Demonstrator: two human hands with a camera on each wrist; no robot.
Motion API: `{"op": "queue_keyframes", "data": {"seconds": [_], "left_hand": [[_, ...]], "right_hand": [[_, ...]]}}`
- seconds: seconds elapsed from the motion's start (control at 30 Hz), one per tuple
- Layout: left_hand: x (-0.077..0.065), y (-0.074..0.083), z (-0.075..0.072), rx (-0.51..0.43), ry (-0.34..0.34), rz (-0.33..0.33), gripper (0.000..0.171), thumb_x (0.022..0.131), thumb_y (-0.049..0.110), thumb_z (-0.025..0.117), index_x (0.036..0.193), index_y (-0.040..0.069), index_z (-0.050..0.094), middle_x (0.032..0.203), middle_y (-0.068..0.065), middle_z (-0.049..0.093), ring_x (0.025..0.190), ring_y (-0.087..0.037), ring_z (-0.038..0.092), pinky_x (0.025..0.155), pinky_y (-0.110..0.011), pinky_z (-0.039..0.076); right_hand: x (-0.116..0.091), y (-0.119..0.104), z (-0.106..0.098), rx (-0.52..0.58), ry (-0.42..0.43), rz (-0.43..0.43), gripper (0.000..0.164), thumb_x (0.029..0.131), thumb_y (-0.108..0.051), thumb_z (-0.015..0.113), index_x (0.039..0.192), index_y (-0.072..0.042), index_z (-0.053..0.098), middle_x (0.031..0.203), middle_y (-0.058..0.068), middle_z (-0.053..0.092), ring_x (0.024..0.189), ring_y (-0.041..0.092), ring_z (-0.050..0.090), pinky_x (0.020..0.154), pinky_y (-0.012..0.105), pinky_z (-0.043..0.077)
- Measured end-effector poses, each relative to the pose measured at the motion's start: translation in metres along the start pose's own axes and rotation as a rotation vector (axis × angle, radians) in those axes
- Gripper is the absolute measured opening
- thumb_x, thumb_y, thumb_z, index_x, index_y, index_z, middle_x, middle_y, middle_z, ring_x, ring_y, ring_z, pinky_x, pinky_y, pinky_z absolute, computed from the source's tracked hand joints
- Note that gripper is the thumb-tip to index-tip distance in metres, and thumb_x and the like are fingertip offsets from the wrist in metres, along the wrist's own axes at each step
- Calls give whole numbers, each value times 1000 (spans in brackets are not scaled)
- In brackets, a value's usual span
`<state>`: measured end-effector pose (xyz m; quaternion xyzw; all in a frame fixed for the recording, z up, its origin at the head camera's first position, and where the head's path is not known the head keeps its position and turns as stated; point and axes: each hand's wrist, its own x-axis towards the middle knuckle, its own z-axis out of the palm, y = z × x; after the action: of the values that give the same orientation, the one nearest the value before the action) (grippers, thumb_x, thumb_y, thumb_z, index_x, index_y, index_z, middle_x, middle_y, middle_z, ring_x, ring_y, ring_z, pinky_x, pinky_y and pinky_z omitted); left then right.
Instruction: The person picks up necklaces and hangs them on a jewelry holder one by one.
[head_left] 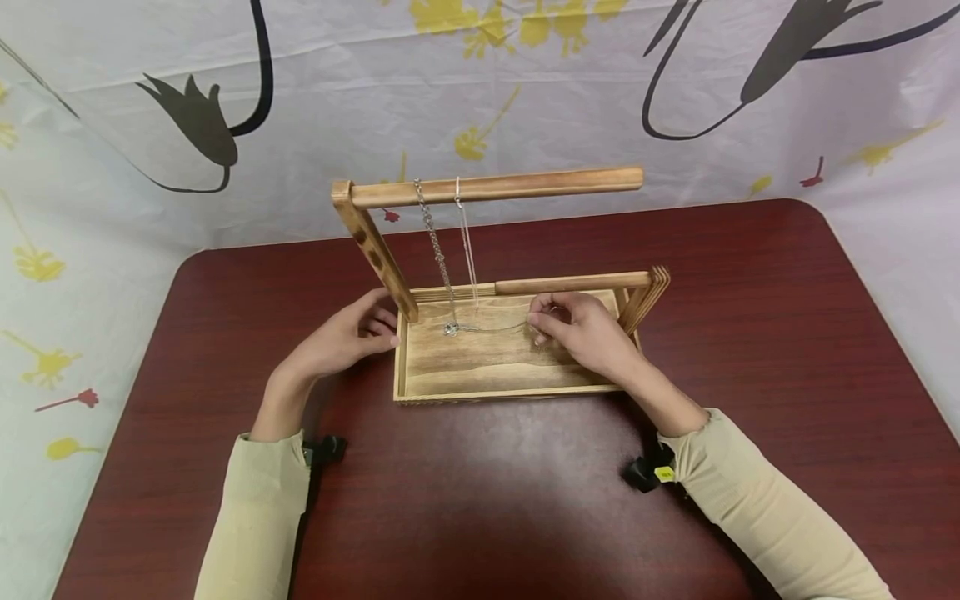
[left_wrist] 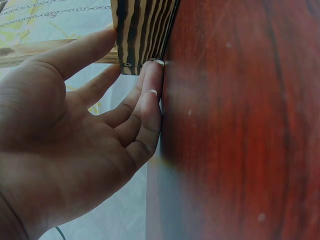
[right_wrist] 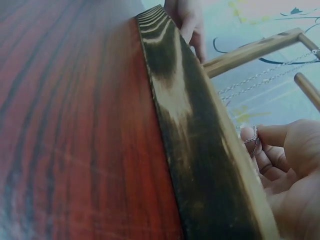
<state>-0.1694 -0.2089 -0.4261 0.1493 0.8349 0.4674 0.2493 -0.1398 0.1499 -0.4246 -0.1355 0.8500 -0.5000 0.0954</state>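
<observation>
A wooden jewelry stand (head_left: 495, 188) with a tray base (head_left: 480, 367) stands on the table. From its upper bar hang a thick silver chain necklace (head_left: 434, 242) and a thinner chain necklace (head_left: 467, 242). My right hand (head_left: 588, 332), over the tray's right part, pinches a fine silver chain (head_left: 495, 331) between thumb and fingertip. This chain stretches left to a shiny cluster (head_left: 451, 328) at the thick chain's lower end; whether they are joined I cannot tell. My left hand (head_left: 341, 337) touches the tray's left end with thumb and fingertips, fingers loosely bent, palm bare in the left wrist view.
A lower wooden bar (head_left: 573, 283) runs along the tray's back, with a slanted post (head_left: 645, 298) at its right end. Under everything is a dark red table (head_left: 480, 483). Behind it hangs a white patterned cloth (head_left: 330, 100).
</observation>
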Motion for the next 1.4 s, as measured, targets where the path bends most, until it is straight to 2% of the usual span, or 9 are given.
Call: {"op": "queue_keyframes", "data": {"seconds": [0.17,0.33,0.6,0.8,0.9,1.2,1.4], "left_hand": [[0,1,0,6,-1,1,74,96,10,67,156,8,25,124,-20,56,108,-30,55,93,-45,46],[0,2,-1,12,1,2,74,96,10,68,156,8,25,124,-20,56,108,-30,55,93,-45,46],[0,2,-1,17,6,4,73,96,10,67,156,9,25,124,-19,56,108,-29,55,93,-44,46],[0,2,-1,23,6,8,73,96,11,67,156,9,25,124,-20,56,109,-30,56,94,-45,46],[0,2,-1,25,4,7,73,96,10,67,156,8,25,124,-20,56,109,-30,56,93,-44,46],[-1,1,0,18,0,6,74,96,10,67,156,8,24,124,-20,56,108,-30,56,93,-45,46],[-1,0,0,16,-1,6,74,96,10,67,156,8,24,124,-20,56,108,-30,56,93,-45,46]], "right_hand": [[-2,-6,-2,40,6,29,15,98,-22,66,100,-8,69,78,6,67,73,22,64,62,25,48],[-3,-10,-3,116,-5,58,17,96,-20,68,105,-5,69,87,15,68,76,26,64,63,30,52],[-6,-18,-4,199,-24,69,20,95,-18,70,109,-3,69,100,20,69,75,18,64,65,34,55],[-11,-24,-7,268,-43,48,24,95,-12,69,114,3,69,105,15,73,83,27,69,70,37,57],[-14,-28,-9,279,-55,35,22,94,-10,68,114,0,70,106,12,74,86,32,69,70,37,57],[-23,-37,-13,284,-81,-1,21,93,-7,68,114,-7,73,110,5,73,83,34,68,72,41,58],[-26,-39,-15,294,-99,-5,22,95,-7,66,115,-9,73,112,4,72,81,34,67,72,39,58]]}}
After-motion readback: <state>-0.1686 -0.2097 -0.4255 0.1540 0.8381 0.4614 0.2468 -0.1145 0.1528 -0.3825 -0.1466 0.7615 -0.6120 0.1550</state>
